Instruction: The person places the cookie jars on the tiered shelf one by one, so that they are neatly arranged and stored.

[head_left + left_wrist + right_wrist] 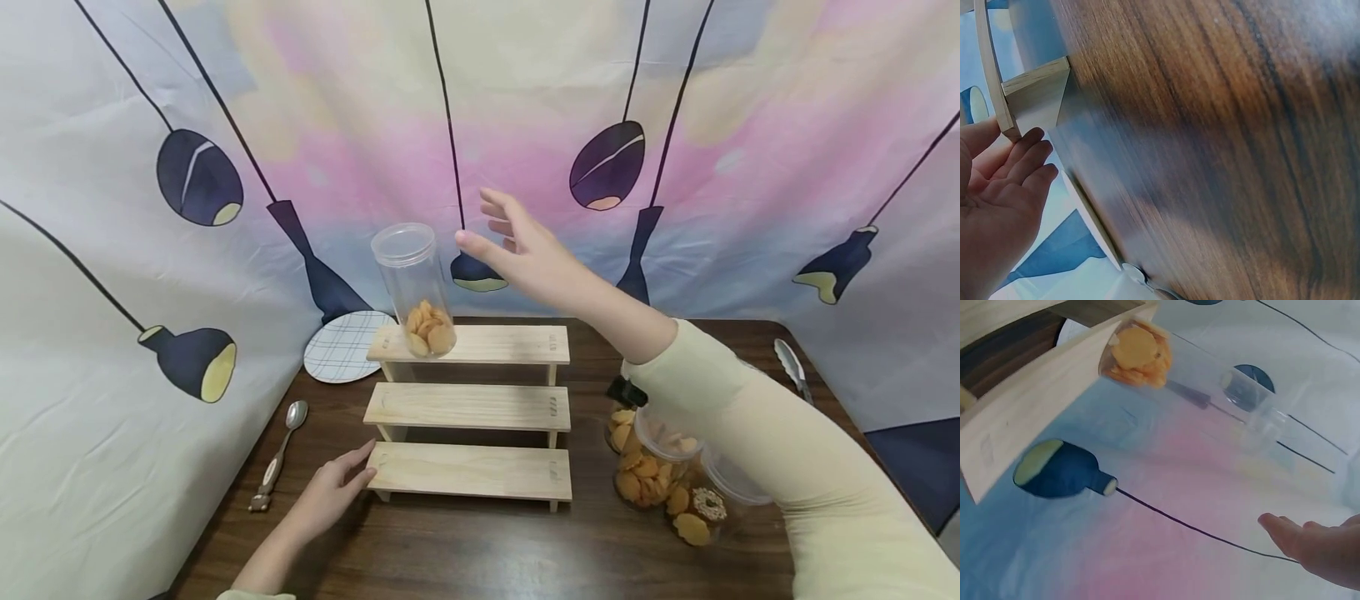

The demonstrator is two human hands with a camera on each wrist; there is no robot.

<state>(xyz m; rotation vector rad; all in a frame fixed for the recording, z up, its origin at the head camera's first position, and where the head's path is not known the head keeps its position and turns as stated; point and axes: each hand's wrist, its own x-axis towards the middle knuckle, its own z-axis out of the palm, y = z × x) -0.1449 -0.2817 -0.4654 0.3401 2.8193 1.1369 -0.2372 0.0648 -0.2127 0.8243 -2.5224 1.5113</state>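
Observation:
A three-tier wooden display shelf (pixel 465 407) stands mid-table. On the left part of its top tier, a tall clear plastic jar (pixel 408 279) stands upright, with round orange-yellow crackers (pixel 429 329) in the bottom. My right hand (pixel 528 250) hovers above and right of the jar, fingers spread and holding nothing. The right wrist view shows that hand (pixel 1319 547) apart from the jar (pixel 1235 412). At the bottom tier's left end, my left hand (pixel 330 492) pinches the board's corner between thumb and fingers. The left wrist view shows the fingertips (pixel 1044 150) beside that corner.
Several clear jars of crackers (pixel 645 479) stand right of the shelf, partly hidden by my right sleeve (pixel 720 400). A spoon (pixel 279 454) and checkered round plate (pixel 345 346) lie left. Metal tongs (pixel 791 367) lie at far right. A printed cloth (pixel 525 83) hangs behind.

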